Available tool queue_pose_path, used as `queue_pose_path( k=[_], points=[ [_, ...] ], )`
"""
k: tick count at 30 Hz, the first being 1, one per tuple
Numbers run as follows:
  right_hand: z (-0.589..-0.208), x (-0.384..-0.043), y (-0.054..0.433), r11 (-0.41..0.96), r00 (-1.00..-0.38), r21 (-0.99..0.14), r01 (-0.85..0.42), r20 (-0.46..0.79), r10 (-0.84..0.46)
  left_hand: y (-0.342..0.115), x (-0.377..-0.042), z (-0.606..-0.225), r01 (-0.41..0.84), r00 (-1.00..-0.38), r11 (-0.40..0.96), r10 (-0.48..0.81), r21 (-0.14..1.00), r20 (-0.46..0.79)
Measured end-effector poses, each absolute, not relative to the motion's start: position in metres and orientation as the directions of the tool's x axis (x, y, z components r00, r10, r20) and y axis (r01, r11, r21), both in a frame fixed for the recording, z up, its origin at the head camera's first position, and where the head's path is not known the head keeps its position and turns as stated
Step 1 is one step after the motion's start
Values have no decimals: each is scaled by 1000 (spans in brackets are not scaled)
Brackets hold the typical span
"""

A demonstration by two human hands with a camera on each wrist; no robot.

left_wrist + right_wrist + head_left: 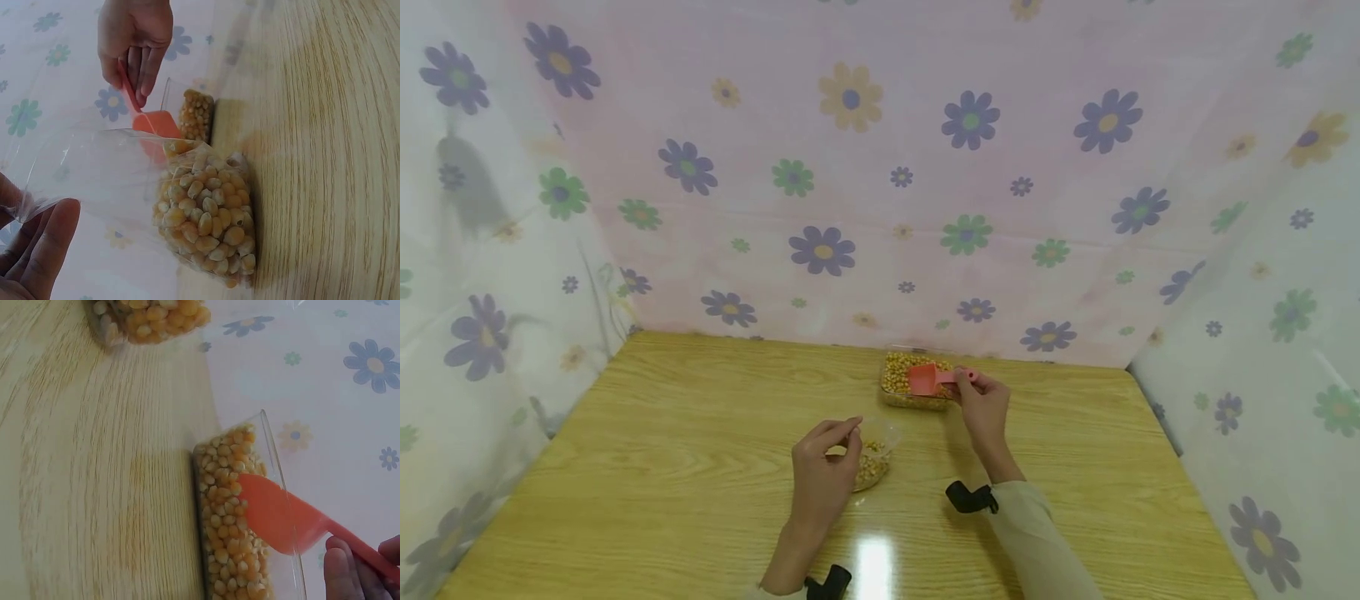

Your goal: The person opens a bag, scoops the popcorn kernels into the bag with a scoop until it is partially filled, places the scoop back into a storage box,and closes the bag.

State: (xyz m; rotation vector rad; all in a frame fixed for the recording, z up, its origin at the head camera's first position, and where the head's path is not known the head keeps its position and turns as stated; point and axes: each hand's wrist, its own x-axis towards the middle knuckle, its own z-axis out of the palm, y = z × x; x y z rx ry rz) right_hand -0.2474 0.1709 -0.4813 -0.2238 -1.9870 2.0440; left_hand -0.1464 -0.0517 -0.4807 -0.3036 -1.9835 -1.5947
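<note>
My left hand (pixel 822 467) pinches the upper edge of a clear plastic bag (pixel 94 159) between thumb and fingers. Corn kernels (pixel 209 222) fill the bag's lower part, which stands on the table. Beyond it, to the right, is a clear rectangular container (pixel 917 403) of corn kernels (pixel 222 519). In my right hand (pixel 987 410) is the handle of a coral-pink scoop (pixel 922 380). The scoop's bowl dips inside the container, its front edge at the kernels in the right wrist view. My right fingers (pixel 340 569) are just outside the container's rim.
The wood-grain table (pixel 700 467) ends at a flowered cloth (pixel 880 208) right behind the container. More cloth hangs along the left and right sides. Dark camera mounts (pixel 970 497) sit on both wrists. A bright light reflection lies on the table near the front.
</note>
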Motion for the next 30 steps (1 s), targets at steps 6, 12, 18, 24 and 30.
queue_pose_path(
  k=[6, 12, 18, 24, 30],
  points=[
    [-481, -251, 169, -89, -952, -996, -13, -14, 305, -52, -145, -480, 508, -810, 268, -176, 819, 560],
    [-482, -255, 172, -230, -937, -969, 91, -161, 309, -52, -143, -479, 493, -816, 282, -178, 823, 550],
    [-482, -256, 173, -338, -931, -929, 152, -250, 268, -51, -143, -481, 515, -800, 285, -180, 809, 573],
    [-482, -256, 177, -406, -921, -894, 190, -305, 241, -51, -143, -482, 516, -792, 303, -187, 801, 581],
    [-480, -253, 178, -513, -914, -836, 194, -344, 216, -51, -140, -481, 490, -816, 285, -181, 824, 548]
  ],
)
